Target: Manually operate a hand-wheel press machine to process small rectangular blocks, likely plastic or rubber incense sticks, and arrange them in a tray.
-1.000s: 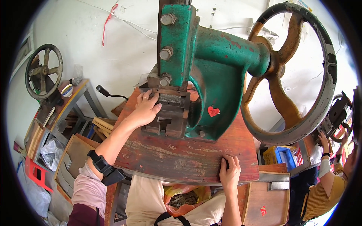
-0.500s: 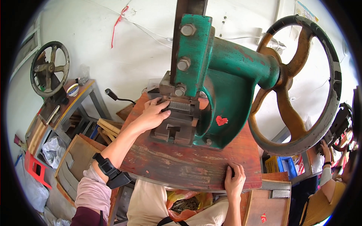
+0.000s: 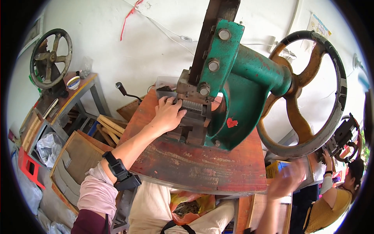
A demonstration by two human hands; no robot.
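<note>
A green arbor press point(image 3: 255, 72) stands on a red-brown wooden table point(image 3: 183, 162). Under its ram, a silvery ridged metal piece point(image 3: 193, 105) lies in the dark steel die block point(image 3: 194, 120). My left hand point(image 3: 166, 114) is at the left end of that piece, index finger and thumb closed around the end; the exact contact is partly hidden. Motion smears my right hand point(image 3: 287, 180), raised off the table's right corner below the big handwheel point(image 3: 339, 102). Its fingers cannot be made out, nor whether it holds anything.
An orange-yellow plastic bag point(image 3: 210, 201) with small metal pieces sits on my lap. Behind the die is a clear plastic box point(image 3: 161, 82). A second press with a handwheel point(image 3: 50, 58) stands far left. At right, a person in a yellow top point(image 3: 331, 208) works at another machine.
My right hand has lifted off the table's front right edge and moved right and up toward the handwheel. The left hand stays at the die. The whole view has shifted a little.
</note>
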